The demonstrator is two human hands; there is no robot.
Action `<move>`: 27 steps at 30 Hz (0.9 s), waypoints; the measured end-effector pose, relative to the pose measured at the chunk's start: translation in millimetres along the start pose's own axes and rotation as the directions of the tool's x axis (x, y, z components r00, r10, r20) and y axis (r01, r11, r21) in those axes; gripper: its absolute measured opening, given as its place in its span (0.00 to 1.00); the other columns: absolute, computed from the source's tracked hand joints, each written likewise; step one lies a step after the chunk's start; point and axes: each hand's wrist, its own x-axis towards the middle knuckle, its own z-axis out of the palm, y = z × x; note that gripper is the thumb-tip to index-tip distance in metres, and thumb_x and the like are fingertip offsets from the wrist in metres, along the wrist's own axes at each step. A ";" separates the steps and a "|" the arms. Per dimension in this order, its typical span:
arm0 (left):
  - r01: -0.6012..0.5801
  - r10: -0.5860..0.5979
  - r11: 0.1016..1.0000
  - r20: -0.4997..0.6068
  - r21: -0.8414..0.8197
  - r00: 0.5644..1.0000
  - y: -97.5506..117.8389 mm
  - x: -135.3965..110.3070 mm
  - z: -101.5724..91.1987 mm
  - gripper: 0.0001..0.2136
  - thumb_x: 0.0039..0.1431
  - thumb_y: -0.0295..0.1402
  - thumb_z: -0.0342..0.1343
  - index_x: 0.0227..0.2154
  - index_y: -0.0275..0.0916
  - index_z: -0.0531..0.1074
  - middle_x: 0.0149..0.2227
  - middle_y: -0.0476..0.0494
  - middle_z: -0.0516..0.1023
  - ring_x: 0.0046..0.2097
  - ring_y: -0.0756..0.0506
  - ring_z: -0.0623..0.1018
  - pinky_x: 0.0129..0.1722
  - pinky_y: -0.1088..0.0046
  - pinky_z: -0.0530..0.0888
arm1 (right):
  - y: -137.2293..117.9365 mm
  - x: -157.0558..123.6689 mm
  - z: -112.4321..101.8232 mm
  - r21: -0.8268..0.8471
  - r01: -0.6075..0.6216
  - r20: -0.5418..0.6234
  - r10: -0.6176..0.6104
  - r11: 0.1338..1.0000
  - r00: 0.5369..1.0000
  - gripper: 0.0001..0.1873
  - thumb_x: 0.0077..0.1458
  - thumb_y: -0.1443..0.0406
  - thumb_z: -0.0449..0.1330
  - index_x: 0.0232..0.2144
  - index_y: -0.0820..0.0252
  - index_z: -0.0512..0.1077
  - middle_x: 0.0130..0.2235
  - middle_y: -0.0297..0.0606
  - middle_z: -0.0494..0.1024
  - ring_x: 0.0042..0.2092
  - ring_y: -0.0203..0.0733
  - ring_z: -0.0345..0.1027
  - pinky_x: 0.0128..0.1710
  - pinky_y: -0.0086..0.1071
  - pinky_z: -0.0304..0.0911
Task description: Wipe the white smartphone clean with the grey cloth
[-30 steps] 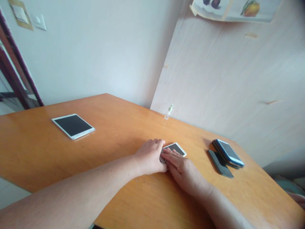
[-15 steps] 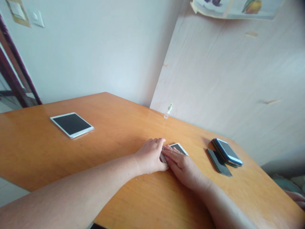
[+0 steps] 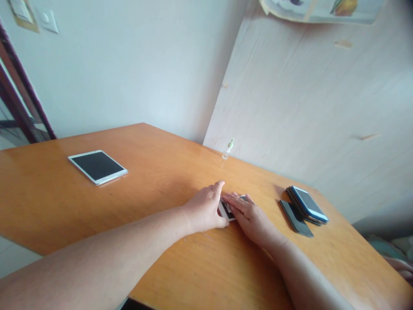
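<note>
- Bracing, apparently, against sliding: the left hand (image 3: pixel 204 211) curves about the left end of a white, flat rectangular phone with a dark screen (image 3: pixel 223 211), thumb at its near corner and index finger raised. Whether the hidden fingers close on the far edge cannot be told.
- The right hand (image 3: pixel 250 215) lies palm down across the screen, fingers extended and together; the flat posture suggests light pressure spread over the glass. Whether anything is held beneath the fingers cannot be told.
- The phone rests face up on the glossy orange-brown wooden table (image 3: pixel 155 172), between the two hands, presumably so that the tabletop bears its weight.
- At the right, a blue-edged, white-fronted phone (image 3: pixel 309 202) tops a stack of dark flat devices, with a dark grey flat slab (image 3: pixel 296 221) just beside it; piling them probably saves room.
- A white-framed, dark-screened tablet (image 3: pixel 98 165) lies face up, well apart on the left.
- A small clear bottle with a pale pump top (image 3: pixel 227 148) stands upright near the far edge, likely set away from the forearms.
</note>
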 end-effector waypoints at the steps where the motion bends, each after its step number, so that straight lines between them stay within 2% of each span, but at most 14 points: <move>1: 0.009 -0.009 1.000 0.009 0.000 1.000 0.6 0.2 -0.2 0.48 0.40 0.39 0.66 0.63 0.32 0.50 0.53 0.30 0.72 0.54 0.33 0.73 0.52 0.60 0.71 | 4.7 -0.3 0.8 -0.032 -0.046 -0.030 0.045 0.998 0.999 0.23 0.66 0.65 0.47 0.60 0.46 0.65 0.60 0.38 0.70 0.64 0.50 0.58 0.65 0.63 0.38; 4: 0.013 -0.013 1.000 0.007 0.007 1.000 0.1 0.3 1.2 0.50 0.38 0.41 0.67 0.64 0.32 0.50 0.54 0.29 0.71 0.54 0.32 0.72 0.53 0.58 0.70 | 6.1 -1.2 3.2 -0.092 -0.084 -0.060 0.078 0.992 0.995 0.22 0.65 0.66 0.47 0.59 0.50 0.67 0.60 0.40 0.70 0.64 0.53 0.58 0.64 0.63 0.41; 7: -0.011 0.011 1.000 -0.017 0.000 1.000 -2.6 0.4 3.5 0.50 0.39 0.42 0.67 0.64 0.31 0.49 0.55 0.28 0.70 0.55 0.32 0.72 0.54 0.57 0.69 | -6.3 -1.0 4.1 -0.068 0.032 -0.030 -0.034 0.997 0.999 0.21 0.63 0.67 0.49 0.55 0.49 0.70 0.60 0.38 0.70 0.63 0.50 0.59 0.64 0.57 0.45; 9: -0.016 0.016 1.000 -0.015 0.001 1.000 -3.8 0.7 4.0 0.50 0.39 0.42 0.66 0.64 0.32 0.49 0.55 0.29 0.70 0.55 0.33 0.72 0.54 0.58 0.69 | -10.3 -0.3 2.7 -0.045 0.052 -0.052 -0.054 0.998 0.997 0.18 0.62 0.67 0.51 0.49 0.49 0.74 0.56 0.37 0.74 0.59 0.48 0.65 0.61 0.50 0.52; 11: -0.002 0.002 1.000 0.003 0.018 1.000 -3.7 1.1 3.6 0.51 0.39 0.42 0.67 0.64 0.33 0.49 0.54 0.30 0.70 0.55 0.32 0.72 0.53 0.58 0.69 | -5.6 0.1 -1.0 -0.061 -0.021 -0.099 0.014 0.998 0.995 0.14 0.61 0.67 0.52 0.42 0.51 0.76 0.48 0.37 0.79 0.51 0.46 0.70 0.54 0.43 0.59; 13: 0.013 -0.014 0.999 0.018 0.035 1.000 -3.0 1.4 2.8 0.51 0.37 0.43 0.68 0.64 0.35 0.49 0.55 0.31 0.70 0.55 0.33 0.72 0.54 0.59 0.69 | 5.3 -0.7 -6.5 -0.133 -0.152 -0.148 0.132 0.979 0.980 0.11 0.59 0.65 0.54 0.36 0.52 0.77 0.41 0.38 0.80 0.45 0.46 0.70 0.47 0.39 0.61; 16: 0.010 -0.012 0.999 0.029 0.041 1.000 -2.4 1.0 2.0 0.51 0.37 0.44 0.69 0.64 0.36 0.50 0.57 0.30 0.69 0.57 0.33 0.71 0.55 0.60 0.68 | 21.1 -3.7 -15.3 -0.198 -0.362 -0.239 0.313 0.911 0.919 0.09 0.56 0.64 0.54 0.31 0.55 0.76 0.34 0.38 0.79 0.39 0.46 0.69 0.39 0.36 0.59; 18: 0.009 -0.010 0.999 0.028 0.046 1.000 -2.5 0.5 1.8 0.50 0.38 0.44 0.69 0.63 0.36 0.51 0.58 0.31 0.68 0.57 0.34 0.70 0.56 0.60 0.68 | 25.2 -5.6 -19.7 -0.092 -0.475 -0.296 0.432 0.875 0.852 0.09 0.55 0.62 0.54 0.30 0.56 0.74 0.29 0.36 0.77 0.34 0.44 0.67 0.33 0.33 0.57; 20: 0.004 -0.006 0.999 0.028 0.052 1.000 -2.6 0.1 1.4 0.49 0.38 0.45 0.68 0.63 0.37 0.52 0.58 0.31 0.68 0.57 0.34 0.70 0.56 0.59 0.68 | 24.2 -6.9 -22.4 0.119 -0.528 -0.315 0.537 0.841 0.783 0.10 0.54 0.61 0.54 0.30 0.57 0.73 0.26 0.34 0.74 0.30 0.40 0.65 0.29 0.31 0.54; 22: 0.000 -0.003 0.998 0.037 0.061 0.999 -2.1 -0.2 0.5 0.48 0.39 0.45 0.68 0.62 0.36 0.53 0.58 0.30 0.68 0.58 0.33 0.70 0.56 0.59 0.68 | 21.3 -7.9 -23.3 0.340 -0.526 -0.234 0.612 0.779 0.755 0.10 0.53 0.59 0.54 0.29 0.58 0.72 0.23 0.31 0.71 0.27 0.38 0.62 0.26 0.30 0.52; 24: -0.004 0.001 0.997 0.051 0.072 0.999 -1.2 -0.2 -0.6 0.46 0.39 0.45 0.68 0.60 0.35 0.55 0.57 0.30 0.68 0.57 0.33 0.70 0.55 0.58 0.69 | 20.1 -8.3 -22.6 0.456 -0.528 -0.098 0.630 0.717 0.771 0.10 0.52 0.59 0.54 0.27 0.59 0.71 0.21 0.30 0.69 0.25 0.36 0.60 0.25 0.29 0.51; 26: -0.010 0.005 0.997 0.060 0.080 0.998 -0.5 -0.2 -1.3 0.43 0.40 0.44 0.67 0.59 0.35 0.58 0.56 0.31 0.70 0.56 0.33 0.71 0.54 0.58 0.69 | 22.3 -8.0 -20.4 0.395 -0.563 -0.044 0.628 0.725 0.777 0.09 0.50 0.60 0.55 0.26 0.58 0.71 0.20 0.29 0.67 0.24 0.36 0.59 0.24 0.29 0.50; 27: -0.017 0.011 0.996 0.061 0.083 0.998 -0.5 -0.1 -1.4 0.42 0.40 0.44 0.67 0.58 0.35 0.59 0.55 0.31 0.70 0.56 0.33 0.71 0.54 0.58 0.70 | 24.2 -7.4 -18.9 0.314 -0.575 -0.071 0.623 0.755 0.779 0.08 0.49 0.61 0.56 0.27 0.58 0.71 0.20 0.29 0.67 0.24 0.36 0.60 0.24 0.29 0.50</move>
